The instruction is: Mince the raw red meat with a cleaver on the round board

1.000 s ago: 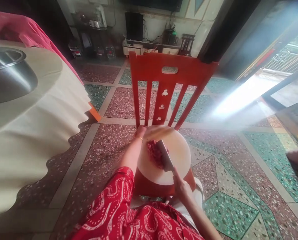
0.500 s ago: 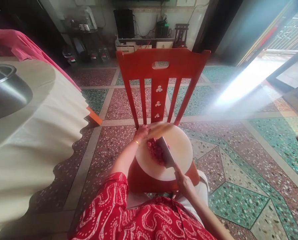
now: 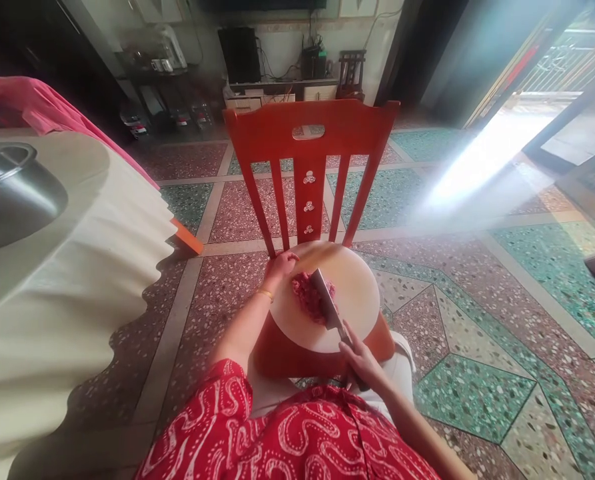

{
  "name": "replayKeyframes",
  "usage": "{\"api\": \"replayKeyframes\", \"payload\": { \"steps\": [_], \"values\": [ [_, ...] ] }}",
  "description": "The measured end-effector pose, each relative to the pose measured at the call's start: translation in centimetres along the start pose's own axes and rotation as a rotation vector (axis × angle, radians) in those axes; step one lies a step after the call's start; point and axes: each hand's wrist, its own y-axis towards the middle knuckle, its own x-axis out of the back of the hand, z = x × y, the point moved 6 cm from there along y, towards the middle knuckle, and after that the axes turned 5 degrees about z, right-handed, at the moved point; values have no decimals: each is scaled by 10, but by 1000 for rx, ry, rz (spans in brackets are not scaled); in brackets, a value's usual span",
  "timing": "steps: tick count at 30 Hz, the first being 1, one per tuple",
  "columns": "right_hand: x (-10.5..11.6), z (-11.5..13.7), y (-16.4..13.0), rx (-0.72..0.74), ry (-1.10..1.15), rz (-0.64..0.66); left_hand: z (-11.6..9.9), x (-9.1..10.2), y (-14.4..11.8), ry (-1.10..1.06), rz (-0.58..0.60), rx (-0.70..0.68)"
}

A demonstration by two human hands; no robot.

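A round pale chopping board (image 3: 352, 293) lies on the seat of a red wooden chair (image 3: 310, 143). A small heap of red minced meat (image 3: 307, 297) sits on the board's left half. My right hand (image 3: 360, 360) grips the handle of a cleaver (image 3: 326, 300), whose blade rests in the meat. My left hand (image 3: 280, 265) holds the board's far left edge, with a gold bangle at the wrist. My red patterned clothing fills the bottom of the view.
At left stands a table under a cream cloth (image 3: 77, 267) with a steel pot (image 3: 12, 193) on it, and pink fabric (image 3: 37, 110) behind. The terrazzo floor (image 3: 467, 320) spreads to the right. Shelves and electronics (image 3: 247, 60) line the far wall. Sunlight enters from the right.
The view has shifted, so the chair and board sit slightly further left. The cleaver stays in the meat and both hands keep their holds.
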Motion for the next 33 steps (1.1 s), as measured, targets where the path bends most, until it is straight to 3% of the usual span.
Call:
{"api": "replayKeyframes", "payload": {
  "steps": [4, 8, 12, 15, 17, 21, 23, 29, 33],
  "values": [
    [-1, 0, 1, 18, 49, -64, -21, -20, -53, 323, 3, -315],
    [2, 19, -6, 41, -32, -46, -25, -24, -101, 383, -42, -380],
    [19, 63, -12, 122, -137, -120, -16, -5, -129, -1, -191, -197],
    [26, 95, -6, 305, -207, -227, 4, -12, -148, -552, -130, 101],
    [21, 96, 6, 354, -257, -225, 12, -22, -162, -922, -80, 236],
    [2, 66, 31, 201, -418, -44, 9, -28, -180, -1485, -66, 313],
    [1, 63, 32, 186, -463, -14, 3, -26, -183, -1630, -51, 330],
    [6, 89, 17, 356, -397, -148, -18, -21, -185, -1769, 34, 320],
    [-3, 74, 19, 250, -450, -31, -26, -18, -188, -1753, 46, 315]
  ]
}}
